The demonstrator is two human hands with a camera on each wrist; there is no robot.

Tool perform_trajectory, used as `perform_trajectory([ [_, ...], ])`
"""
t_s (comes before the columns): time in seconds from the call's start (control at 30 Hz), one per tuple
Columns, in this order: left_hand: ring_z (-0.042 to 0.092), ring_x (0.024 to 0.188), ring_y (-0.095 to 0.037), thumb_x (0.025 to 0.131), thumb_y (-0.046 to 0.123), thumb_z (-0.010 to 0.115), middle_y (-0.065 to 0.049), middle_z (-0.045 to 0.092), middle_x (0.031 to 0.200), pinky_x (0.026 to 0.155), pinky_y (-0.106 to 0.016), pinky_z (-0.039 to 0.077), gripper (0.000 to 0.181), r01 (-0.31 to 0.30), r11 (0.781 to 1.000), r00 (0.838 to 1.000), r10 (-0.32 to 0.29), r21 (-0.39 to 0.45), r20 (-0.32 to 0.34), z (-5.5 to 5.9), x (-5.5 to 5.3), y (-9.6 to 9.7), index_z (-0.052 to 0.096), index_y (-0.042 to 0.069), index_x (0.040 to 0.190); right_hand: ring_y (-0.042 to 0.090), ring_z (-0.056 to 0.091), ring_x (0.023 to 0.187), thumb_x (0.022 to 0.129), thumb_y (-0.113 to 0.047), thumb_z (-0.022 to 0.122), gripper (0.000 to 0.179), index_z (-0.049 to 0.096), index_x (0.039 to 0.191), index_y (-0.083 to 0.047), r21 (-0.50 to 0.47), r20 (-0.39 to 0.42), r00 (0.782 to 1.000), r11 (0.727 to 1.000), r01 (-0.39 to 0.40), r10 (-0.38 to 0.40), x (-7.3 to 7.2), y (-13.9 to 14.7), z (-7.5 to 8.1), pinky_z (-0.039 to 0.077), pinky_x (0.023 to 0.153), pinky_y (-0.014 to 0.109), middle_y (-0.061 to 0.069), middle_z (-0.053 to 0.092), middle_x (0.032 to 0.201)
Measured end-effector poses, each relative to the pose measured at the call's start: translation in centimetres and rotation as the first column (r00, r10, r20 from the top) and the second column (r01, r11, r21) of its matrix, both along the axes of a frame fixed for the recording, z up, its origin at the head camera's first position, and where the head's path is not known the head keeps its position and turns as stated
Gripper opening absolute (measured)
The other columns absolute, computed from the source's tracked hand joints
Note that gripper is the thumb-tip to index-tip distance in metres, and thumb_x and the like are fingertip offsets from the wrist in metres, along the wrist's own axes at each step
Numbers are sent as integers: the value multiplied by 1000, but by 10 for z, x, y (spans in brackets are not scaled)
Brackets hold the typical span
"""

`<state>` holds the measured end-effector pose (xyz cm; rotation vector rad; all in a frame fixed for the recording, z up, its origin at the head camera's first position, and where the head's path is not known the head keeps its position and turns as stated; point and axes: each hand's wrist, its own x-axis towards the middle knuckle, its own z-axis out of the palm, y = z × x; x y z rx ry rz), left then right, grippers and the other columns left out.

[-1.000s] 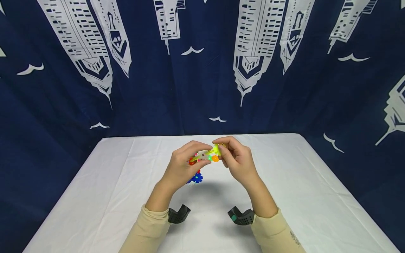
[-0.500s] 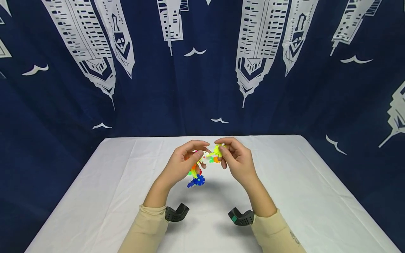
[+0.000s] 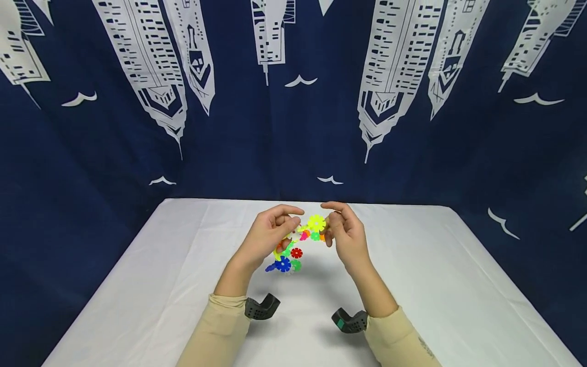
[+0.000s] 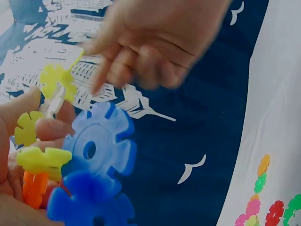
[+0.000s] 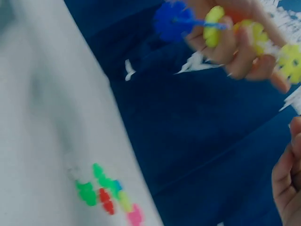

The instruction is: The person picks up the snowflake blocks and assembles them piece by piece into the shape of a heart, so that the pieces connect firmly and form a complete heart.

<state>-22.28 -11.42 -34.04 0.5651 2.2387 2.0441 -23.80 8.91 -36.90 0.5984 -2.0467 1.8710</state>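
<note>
My left hand holds a joined string of slotted plastic flower discs above the table. Two blue discs hang at its lower end. Yellow discs, an orange disc and a clear one lie among the left fingers, which partly hide them. At the upper end a yellow disc sticks out past the left fingertips. Just right of it is my right hand, fingers loosely bent with nothing seen between them. In the right wrist view, a gap separates this hand from the end yellow disc.
More discs lie on the white-covered table behind and below the hands, among them a red disc, a green disc and a pink disc. A dark blue curtain with white building prints hangs behind the table's far edge.
My right fingers have let go of the end yellow disc and drawn off to the right. The left hand has turned its string, so the blue discs came into view. The head view has shifted slightly.
</note>
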Motion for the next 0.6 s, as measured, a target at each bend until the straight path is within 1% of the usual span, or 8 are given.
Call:
perform_trajectory([
  [0.07, 45, 52, -14, 99, 24, 63, -2, 54, 75, 47, -18, 39, 25, -29, 999, 1000, 29, 28, 13, 0, 0, -2, 66, 13, 122, 17, 53, 56, 103, -13, 52, 19, 63, 116, -6, 57, 92, 995, 998, 20, -25, -9, -5, -9, 46, 53, 25, 5, 59, 74],
  [0.1, 45, 52, -14, 99, 24, 62, -1, 52, 75, 47, -18, 39, 25, -39, 998, 999, 38, 43, 18, 0, 0, -3, 66, 13, 121, 16, 53, 57, 102, -13, 54, 17, 64, 114, -6, 114, 127, 991, 993, 18, -33, -14, -9, -14, 46, 53, 25, 5, 61, 76],
  [0.13, 45, 53, -13, 99, 24, 62, 0, 51, 74, 47, -18, 39, 25, -42, 997, 999, 41, 57, 19, 0, 0, -3, 66, 12, 121, 15, 53, 58, 100, -13, 56, 16, 65, 113, -6, 191, 153, 987, 981, 14, -43, -18, -13, -20, 46, 54, 24, 5, 63, 78],
  [0.2, 44, 53, -13, 99, 23, 62, 1, 50, 73, 48, -18, 38, 25, -42, 996, 999, 40, 79, 22, -1, -1, -4, 65, 10, 121, 13, 53, 60, 97, -12, 62, 16, 67, 111, -7, 359, 181, 983, 933, -28, -40, -25, -21, -33, 46, 57, 24, 4, 66, 83],
  [0.3, 45, 53, -12, 98, 19, 64, 1, 51, 73, 48, -18, 39, 26, -23, 996, 1000, 22, 89, 17, -4, -1, -5, 64, 9, 122, 13, 54, 68, 93, -14, 67, 23, 67, 116, -10, 573, 183, 983, 812, -111, 6, -27, -31, -51, 47, 63, 25, 4, 66, 90],
  [0.4, 46, 54, -11, 96, 17, 67, 1, 53, 76, 51, -19, 40, 29, -12, 997, 1000, 12, 72, 9, -6, -1, -5, 64, 11, 124, 15, 54, 77, 89, -18, 73, 36, 65, 124, -12, 697, 192, 980, 696, -172, 50, -23, -37, -66, 48, 69, 30, 3, 63, 93],
  [0.5, 47, 54, -11, 94, 16, 69, 2, 53, 75, 52, -19, 42, 31, -30, 999, 1000, 30, 46, 3, -5, -1, -5, 65, 12, 124, 16, 55, 83, 84, -30, 80, 52, 63, 130, -11, 800, 163, 985, 577, -163, 53, -20, -42, -74, 49, 73, 33, 2, 60, 97],
  [0.6, 48, 53, -12, 93, 19, 70, 2, 52, 67, 52, -19, 42, 31, -72, 997, 997, 72, 7, 1, -3, -3, -5, 68, 12, 123, 15, 53, 80, 79, -42, 83, 66, 63, 131, -7, 867, 134, 991, 482, -126, 19, -19, -46, -76, 47, 69, 30, 1, 56, 98],
])
